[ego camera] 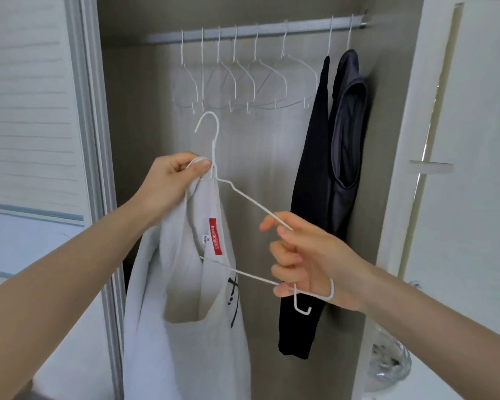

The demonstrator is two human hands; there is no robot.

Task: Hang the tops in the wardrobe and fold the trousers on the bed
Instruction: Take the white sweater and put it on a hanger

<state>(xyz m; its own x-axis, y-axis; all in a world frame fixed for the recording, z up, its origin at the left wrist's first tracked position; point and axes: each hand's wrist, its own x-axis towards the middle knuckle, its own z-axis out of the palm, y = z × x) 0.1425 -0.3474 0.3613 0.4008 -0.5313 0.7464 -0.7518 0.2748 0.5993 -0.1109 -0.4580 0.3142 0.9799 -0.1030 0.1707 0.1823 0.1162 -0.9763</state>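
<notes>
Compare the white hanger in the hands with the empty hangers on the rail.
The held hanger is off the rail, tilted, gripped by the left hand and right hand; the rail hangers hang upright from the rail. The held one has a white top partly on it; those are bare. All are thin white wire.
</notes>
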